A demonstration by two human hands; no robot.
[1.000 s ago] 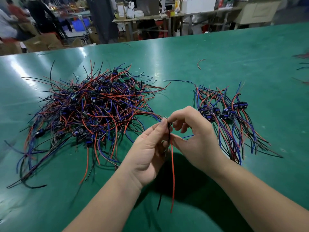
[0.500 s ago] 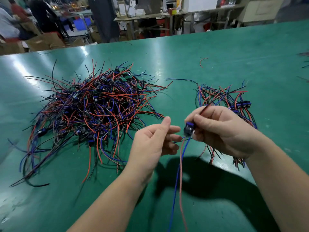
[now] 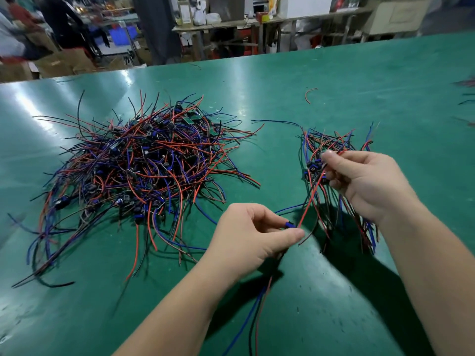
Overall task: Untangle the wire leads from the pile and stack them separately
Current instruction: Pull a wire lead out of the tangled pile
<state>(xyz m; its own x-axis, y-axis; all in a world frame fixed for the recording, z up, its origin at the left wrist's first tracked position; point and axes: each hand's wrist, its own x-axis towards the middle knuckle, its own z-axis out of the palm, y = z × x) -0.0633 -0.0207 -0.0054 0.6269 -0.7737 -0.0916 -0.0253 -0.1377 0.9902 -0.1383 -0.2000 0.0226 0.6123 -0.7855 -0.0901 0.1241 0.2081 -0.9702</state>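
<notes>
The lead [image 3: 308,201] spans the gap between both hands at lower centre of the frame, above the green table [image 3: 334,86]. The left hand [image 3: 246,235] pinches its small blue part [image 3: 290,224] between thumb and fingers, closed on it; blue, black and red wires hang from under that hand toward the bottom edge. A red wire runs from the blue part up and right to the right hand [image 3: 365,183], whose thumb and forefinger are closed on the wire's upper end. The hands are apart, the right one higher and further right.

The pile [image 3: 144,170], a wide tangle of red, blue and black wires with small dark parts, lies at centre left, just beside the left hand. The stack [image 3: 331,147], a smaller bundle with wires lying roughly parallel, sits at centre right, partly hidden by the right hand. A lone red scrap [image 3: 309,93] lies well apart in the upper right of the table.
</notes>
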